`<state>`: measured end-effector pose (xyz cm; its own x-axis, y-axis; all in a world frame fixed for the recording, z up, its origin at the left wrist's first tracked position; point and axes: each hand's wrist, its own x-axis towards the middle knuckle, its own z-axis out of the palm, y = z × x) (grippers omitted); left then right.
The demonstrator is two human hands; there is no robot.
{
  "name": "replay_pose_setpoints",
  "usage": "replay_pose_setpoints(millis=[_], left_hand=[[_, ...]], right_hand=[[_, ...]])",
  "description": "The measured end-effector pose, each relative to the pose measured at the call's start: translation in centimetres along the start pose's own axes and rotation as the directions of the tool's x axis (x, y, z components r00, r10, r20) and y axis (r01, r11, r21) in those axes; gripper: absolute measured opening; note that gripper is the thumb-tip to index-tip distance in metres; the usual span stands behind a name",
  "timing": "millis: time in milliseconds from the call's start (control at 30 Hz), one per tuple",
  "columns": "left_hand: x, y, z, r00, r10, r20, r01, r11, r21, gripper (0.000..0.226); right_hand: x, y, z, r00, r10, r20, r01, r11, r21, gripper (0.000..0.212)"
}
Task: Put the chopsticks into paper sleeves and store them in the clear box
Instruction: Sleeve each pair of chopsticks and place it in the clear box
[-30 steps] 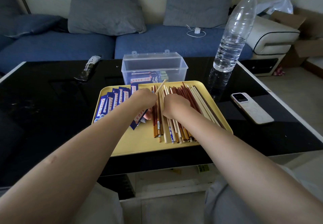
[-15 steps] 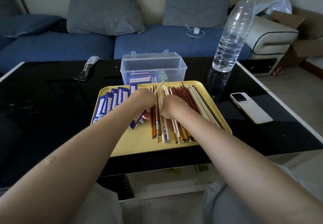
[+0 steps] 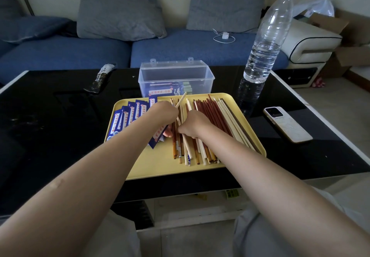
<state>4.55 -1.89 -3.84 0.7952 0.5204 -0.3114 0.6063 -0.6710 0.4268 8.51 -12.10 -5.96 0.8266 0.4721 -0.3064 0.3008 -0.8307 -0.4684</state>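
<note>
Chopsticks [image 3: 210, 120] lie loose across the yellow tray [image 3: 160, 166] — light, stiff, smooth, best pinched mid-shaft. My left hand [image 3: 165, 112] grips one pale stick and a blue paper sleeve [image 3: 158, 136]; my right hand [image 3: 195, 122] curls down into the pile. Sleeve print looks Chinese — too small to read. Clear box [image 3: 176, 76] waits behind the tray.

Glossy black table [image 3: 60, 136], matt yellow plastic tray [image 3: 160, 166], clear plastic box [image 3: 176, 76]
</note>
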Motion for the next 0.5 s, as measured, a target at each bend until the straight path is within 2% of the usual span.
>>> replay_pose_setpoints(millis=[133, 300, 400, 500], left_hand=[[0.1, -0.1, 0.0, 1.0, -0.004, 0.008, 0.004, 1.0, -0.024, 0.029], [0.2, -0.3, 0.0, 0.998, -0.042, 0.04, 0.047, 0.992, -0.12, 0.027], [0.3, -0.2, 0.2, 0.998, -0.038, 0.044, 0.044, 0.988, -0.149, 0.026], [0.2, -0.1, 0.3, 0.998, -0.036, 0.044, 0.043, 0.984, -0.175, 0.028]], right_hand=[[-0.2, -0.3, 0.1, 1.0, -0.025, 0.011, 0.025, 0.999, -0.045, 0.021], [-0.5, 0.4, -2.2, 0.999, 0.044, 0.015, -0.044, 0.999, 0.027, 0.017], [-0.7, 1.6, -3.8, 0.999, -0.035, -0.009, 0.036, 0.977, 0.208, 0.01], [-0.7, 2.6, -5.3, 0.996, -0.077, -0.038, 0.086, 0.894, 0.439, 0.016]])
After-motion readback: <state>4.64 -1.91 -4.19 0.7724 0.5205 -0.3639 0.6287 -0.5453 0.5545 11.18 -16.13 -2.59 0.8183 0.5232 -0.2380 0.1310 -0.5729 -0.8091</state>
